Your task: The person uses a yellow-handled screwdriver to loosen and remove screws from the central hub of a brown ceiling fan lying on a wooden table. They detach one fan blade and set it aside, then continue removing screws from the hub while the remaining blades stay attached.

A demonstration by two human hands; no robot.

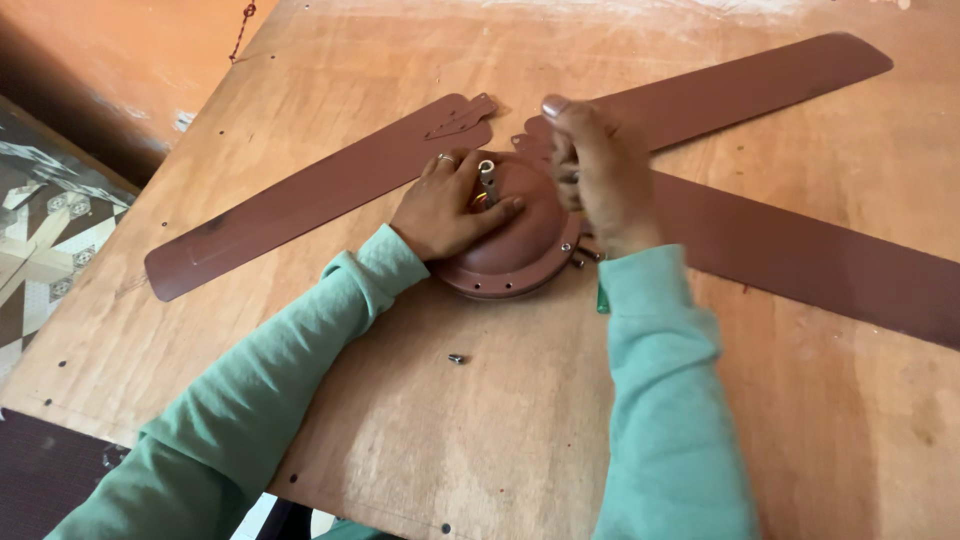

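My left hand (450, 205) lies open on the brown fan motor dome (510, 245) — right hand's (600, 175) fingers closed near its rim; loose screw (456, 358) on the surface (480, 440).

Fan hub (510, 245): brown painted metal, smooth, satin. Blades (300, 205) beside it: same matt brown. Board (480, 420) beneath: plywood, worn, scuffed. Sleeves (660, 400): soft green cloth.

Head camera looks steeply down, close over the wooden table (480, 420).
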